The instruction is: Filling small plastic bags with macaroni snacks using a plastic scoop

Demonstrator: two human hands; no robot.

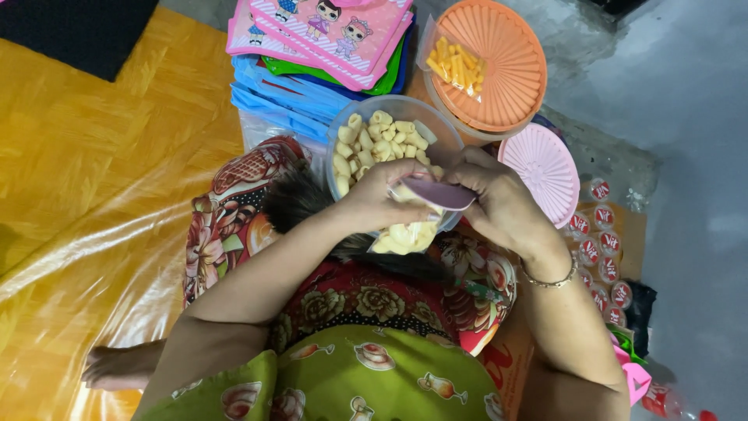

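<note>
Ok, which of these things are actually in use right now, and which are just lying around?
In use:
- left hand, holding the small clear bag of pale snacks
- right hand, holding the pink scoop
- clear tub of pale puffed snacks

Lying about:
- orange lid with a packet of yellow sticks
- pink lid
- stack of coloured bags
- round red-and-white stickers

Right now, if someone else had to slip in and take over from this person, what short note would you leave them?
Left hand: holds open a small clear bag, part-filled with pale puffed snacks.
Right hand: grip on a pinkish scoop, tipped at the bag's mouth.
Clear tub of the same snacks sits just beyond the hands, still well stocked.
Done: one bag of yellow sticks lies on the orange lid.
Left: topping up this bag; it is not yet closed.
</note>
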